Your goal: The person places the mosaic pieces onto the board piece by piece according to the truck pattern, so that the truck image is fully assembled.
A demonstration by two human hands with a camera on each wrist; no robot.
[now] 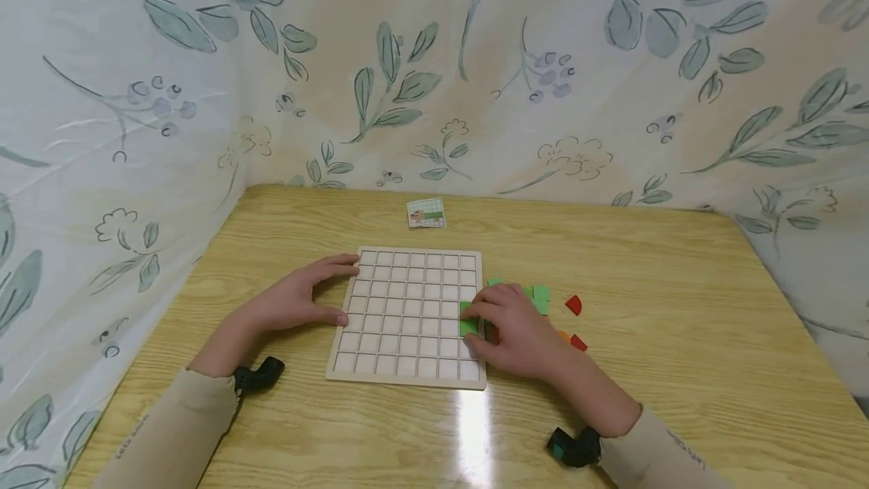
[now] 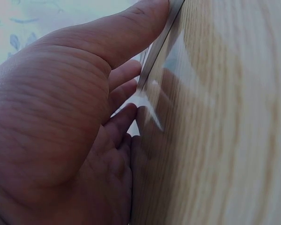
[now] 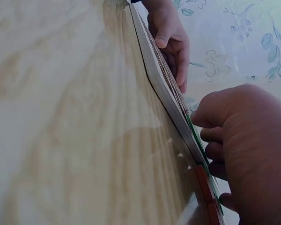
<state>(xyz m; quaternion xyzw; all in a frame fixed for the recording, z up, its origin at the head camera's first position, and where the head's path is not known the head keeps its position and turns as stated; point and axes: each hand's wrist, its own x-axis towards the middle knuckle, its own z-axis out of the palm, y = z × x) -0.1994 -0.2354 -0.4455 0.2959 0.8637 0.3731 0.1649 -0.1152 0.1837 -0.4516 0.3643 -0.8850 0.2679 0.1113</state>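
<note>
A pale wooden grid board [image 1: 400, 304] lies flat on the table. Against its left edge rests my left hand [image 1: 295, 299], thumb and fingers spread apart; the left wrist view shows the thumb along the board's side. My right hand [image 1: 519, 329] is over the right edge, its thumb and bent fingers pinching a green tile [image 1: 468, 319] in the outermost column of squares. That tile appears in the right wrist view as a thin green strip [image 3: 193, 129] on the board, under the right fingers. The hand hides part of it.
Several green pieces [image 1: 540, 296] lie right of the board, partly behind the right hand. Beside them are a red wedge [image 1: 574, 305], another red piece [image 1: 578, 342] and a bit of orange [image 1: 564, 336]. A small picture card [image 1: 426, 213] lies beyond the board, before a floral-patterned cloth [image 1: 475, 96].
</note>
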